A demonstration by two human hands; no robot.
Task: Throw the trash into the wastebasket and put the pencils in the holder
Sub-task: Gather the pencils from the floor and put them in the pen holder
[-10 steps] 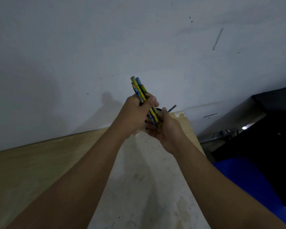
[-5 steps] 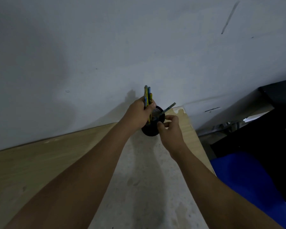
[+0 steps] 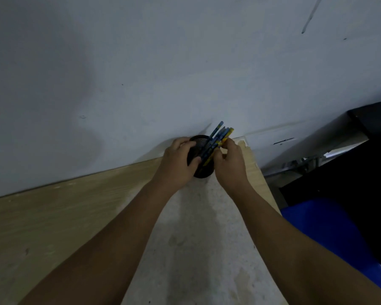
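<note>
A black mesh holder (image 3: 201,143) stands at the table's far right corner, against the wall. Several blue and yellow pencils (image 3: 218,136) lean in it, their tops tilted to the right above the rim. My left hand (image 3: 177,162) wraps around the holder's left side, thumb across its front. My right hand (image 3: 230,161) is at the holder's right side, its fingertips pinched on the pencil shafts. No trash or wastebasket shows in view.
The wooden table (image 3: 53,216) has a pale worn patch under my arms and ends at a right edge (image 3: 264,183). A grey-white wall (image 3: 141,73) rises directly behind. To the right stand a blue object (image 3: 330,234) and dark furniture (image 3: 365,172).
The bunch of pencils went from my left hand down into the holder. My left hand moved onto the holder's side and my right hand took hold of the pencil shafts.
</note>
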